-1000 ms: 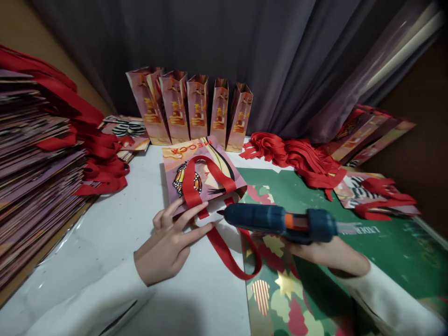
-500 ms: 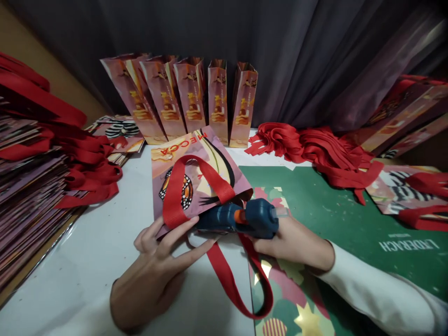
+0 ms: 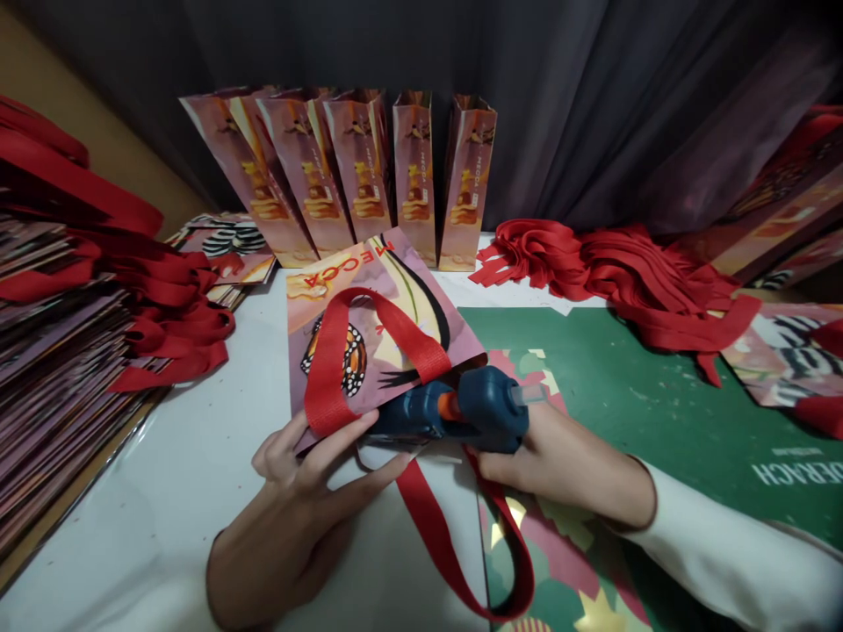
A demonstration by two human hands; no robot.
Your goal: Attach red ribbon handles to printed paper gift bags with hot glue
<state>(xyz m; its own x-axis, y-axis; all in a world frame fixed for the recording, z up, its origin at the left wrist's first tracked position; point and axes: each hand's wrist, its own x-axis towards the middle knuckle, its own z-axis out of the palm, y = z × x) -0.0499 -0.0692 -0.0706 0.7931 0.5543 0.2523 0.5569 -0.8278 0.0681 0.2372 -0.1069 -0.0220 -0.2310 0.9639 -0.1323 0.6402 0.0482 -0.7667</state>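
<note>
A flat paper gift bag (image 3: 369,298) with a butterfly print lies on the white table, its open mouth toward me. One red ribbon handle (image 3: 369,338) arches over its face; a second red ribbon (image 3: 454,553) trails off the bag's mouth toward me. My left hand (image 3: 296,509) presses its spread fingers on the bag's near edge beside the ribbon end. My right hand (image 3: 559,456) grips a blue glue gun (image 3: 454,412), nozzle pointing left into the bag's mouth, close to my left fingertips.
Several finished bags (image 3: 369,175) stand in a row by the dark curtain. A tall stack of flat bags with red handles (image 3: 72,333) fills the left. Loose red ribbons (image 3: 625,281) are heaped at the right on a green sheet (image 3: 645,404). More flat bags (image 3: 790,351) lie far right.
The glue gun has swung left from above the green sheet to the bag's mouth. My left hand has kept pressing the bag's edge. The view has dipped closer to the bag.
</note>
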